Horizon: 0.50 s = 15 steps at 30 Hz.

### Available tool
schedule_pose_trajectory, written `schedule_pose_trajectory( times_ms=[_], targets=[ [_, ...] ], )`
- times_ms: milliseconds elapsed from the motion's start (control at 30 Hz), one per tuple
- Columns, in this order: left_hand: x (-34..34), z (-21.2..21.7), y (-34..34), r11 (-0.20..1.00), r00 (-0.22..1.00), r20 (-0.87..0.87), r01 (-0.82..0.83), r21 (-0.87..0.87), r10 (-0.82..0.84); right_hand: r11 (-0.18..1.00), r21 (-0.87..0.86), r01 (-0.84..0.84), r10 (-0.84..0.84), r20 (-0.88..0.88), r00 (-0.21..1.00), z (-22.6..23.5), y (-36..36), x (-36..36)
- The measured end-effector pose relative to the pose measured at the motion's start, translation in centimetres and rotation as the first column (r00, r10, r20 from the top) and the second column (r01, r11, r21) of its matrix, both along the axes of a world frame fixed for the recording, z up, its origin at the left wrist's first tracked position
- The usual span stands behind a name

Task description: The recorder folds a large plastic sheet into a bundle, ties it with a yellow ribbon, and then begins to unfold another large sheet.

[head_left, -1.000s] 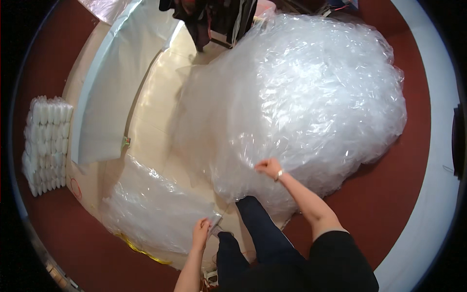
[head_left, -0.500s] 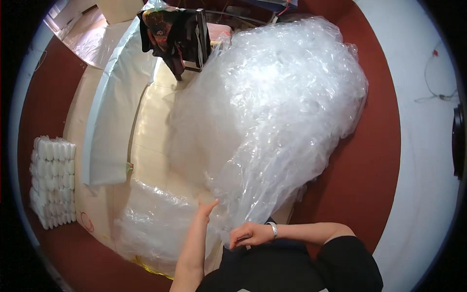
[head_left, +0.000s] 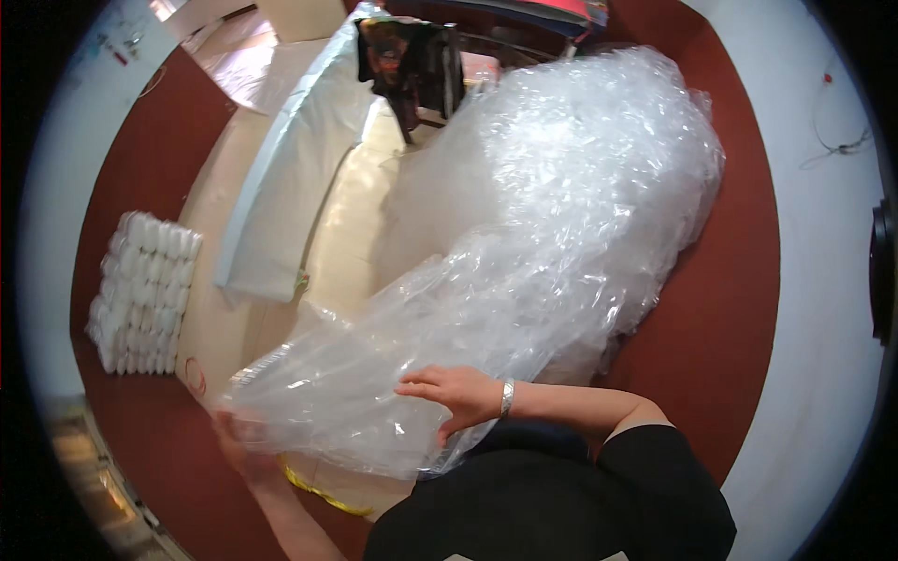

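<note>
A long sweep of clear plastic film (head_left: 365, 374) stretches leftward from a big crumpled heap of film (head_left: 580, 159). At its left end is my left hand (head_left: 241, 441), smeared by motion and partly behind the film, so its grip does not show. My right hand (head_left: 458, 393), with a silvery band at the wrist, is open over the near part of the film. Its fingers point left and its thumb is apart from them. Just right of my left hand, a yellow strip (head_left: 323, 491) lies on the floor.
White bundled packs (head_left: 145, 294) are stacked at the left. Beyond the film runs a long pale covered block (head_left: 290, 187). A chair draped with dark clothing (head_left: 412, 65) stands at the back. A red loop (head_left: 195, 376) lies on the pale floor (head_left: 210, 309).
My left hand has swung left and toward me, and film now spreads across the lower left, over the flat film there. My right hand has moved slightly forward and its fingers have opened.
</note>
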State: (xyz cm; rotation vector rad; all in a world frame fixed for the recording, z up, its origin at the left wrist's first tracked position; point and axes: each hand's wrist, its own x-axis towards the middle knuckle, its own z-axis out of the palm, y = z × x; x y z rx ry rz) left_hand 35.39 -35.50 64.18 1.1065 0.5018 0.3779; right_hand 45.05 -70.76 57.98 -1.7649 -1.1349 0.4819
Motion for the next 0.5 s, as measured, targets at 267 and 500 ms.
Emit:
schedule_pose_trajectory(
  times_ms=[267, 500],
  targets=[
    [-6.3, 20.1, 5.9, -0.545, 0.897, 0.337, -0.136, 0.827, 0.288, 0.965, -0.038, -0.260, 0.262, 0.056, 0.963, -2.3, 5.0, -3.2],
    [-3.6, 26.4, 10.2, 0.683, 0.755, 0.391, -0.649, 0.336, 0.525, 0.933, 0.077, 0.352, -0.322, -0.257, 0.911, -14.0, 9.7, 9.1]
  ],
)
